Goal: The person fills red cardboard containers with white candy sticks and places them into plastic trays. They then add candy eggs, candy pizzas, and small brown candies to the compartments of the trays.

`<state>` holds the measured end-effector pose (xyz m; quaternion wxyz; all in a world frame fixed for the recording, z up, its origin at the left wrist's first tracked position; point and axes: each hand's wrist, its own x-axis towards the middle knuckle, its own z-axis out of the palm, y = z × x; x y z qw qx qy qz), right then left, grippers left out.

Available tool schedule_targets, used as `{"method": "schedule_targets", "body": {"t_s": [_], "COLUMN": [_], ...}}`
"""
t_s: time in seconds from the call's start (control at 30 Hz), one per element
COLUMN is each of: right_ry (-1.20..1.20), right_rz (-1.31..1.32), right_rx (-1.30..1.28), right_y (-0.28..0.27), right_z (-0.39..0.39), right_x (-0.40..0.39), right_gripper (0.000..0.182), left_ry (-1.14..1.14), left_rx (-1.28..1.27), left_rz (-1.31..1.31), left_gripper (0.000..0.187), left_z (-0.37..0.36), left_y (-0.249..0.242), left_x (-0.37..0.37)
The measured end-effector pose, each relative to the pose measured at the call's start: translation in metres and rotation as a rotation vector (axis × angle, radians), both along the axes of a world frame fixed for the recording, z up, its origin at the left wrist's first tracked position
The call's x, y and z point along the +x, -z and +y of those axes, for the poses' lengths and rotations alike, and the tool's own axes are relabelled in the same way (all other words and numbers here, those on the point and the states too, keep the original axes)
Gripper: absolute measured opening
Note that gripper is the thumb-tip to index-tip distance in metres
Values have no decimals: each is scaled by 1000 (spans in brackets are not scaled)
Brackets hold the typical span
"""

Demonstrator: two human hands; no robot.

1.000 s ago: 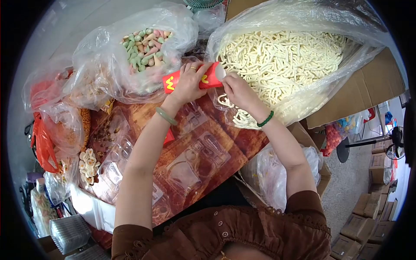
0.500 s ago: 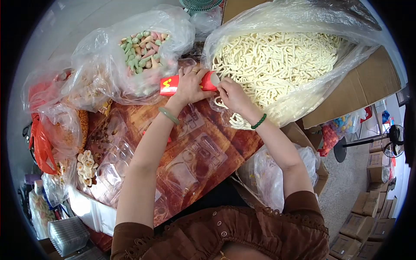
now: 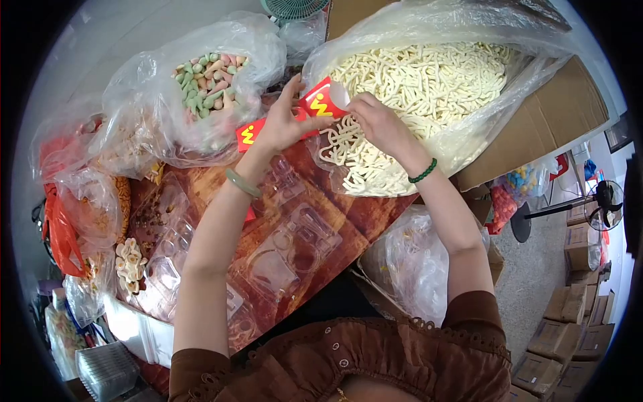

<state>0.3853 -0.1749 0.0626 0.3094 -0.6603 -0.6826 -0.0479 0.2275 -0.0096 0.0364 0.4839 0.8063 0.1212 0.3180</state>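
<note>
A red fries carton (image 3: 317, 102) with a yellow mark and a pale curved mouth is held tilted between my hands. My left hand (image 3: 284, 124) grips its lower left side, thumb along the bottom edge and index finger raised. At the carton's right edge, by the mouth, my right hand (image 3: 385, 127) has its fingers pinched together; the fingertips are partly hidden. Another red carton piece (image 3: 248, 136) lies on the table under my left hand. Cream-coloured, fry-like strips (image 3: 429, 84) fill a big clear plastic bag (image 3: 529, 84) just beyond my right hand, and some spill onto the table.
Clear plastic trays (image 3: 295, 251) lie on the reddish-brown table (image 3: 358, 224). A bag of pastel cone-shaped pieces (image 3: 211, 80) stands back left. Cream flower-like pieces (image 3: 130, 264) are at left. An open box with plastic (image 3: 418, 268) stands below the table's right edge.
The red fries carton has tilted upward, apart from the red piece that stays on the table. My left fingers have spread around it; my right hand has moved slightly right. The view has shifted a little.
</note>
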Motion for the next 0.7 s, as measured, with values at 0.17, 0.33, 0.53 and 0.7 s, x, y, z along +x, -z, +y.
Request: {"method": "schedule_targets", "body": {"t_s": [0.17, 0.33, 0.53, 0.7], "right_ry": [-21, -16, 265, 325], "right_rz": [112, -101, -101, -206], "right_rx": [-81, -563, -645, -632], "right_y": [-13, 27, 40, 22], "right_z": [4, 12, 33, 26], "right_x": [8, -1, 12, 27], "right_gripper": [19, 52, 28, 32], "left_ry": [158, 30, 37, 61], "left_rx": [-687, -828, -849, -786], "left_rz": [12, 41, 5, -47], "left_gripper": [51, 44, 45, 45], "left_z": [0, -21, -45, -50], "left_y": [-18, -11, -2, 3], "left_x": [-18, -47, -72, -73]}}
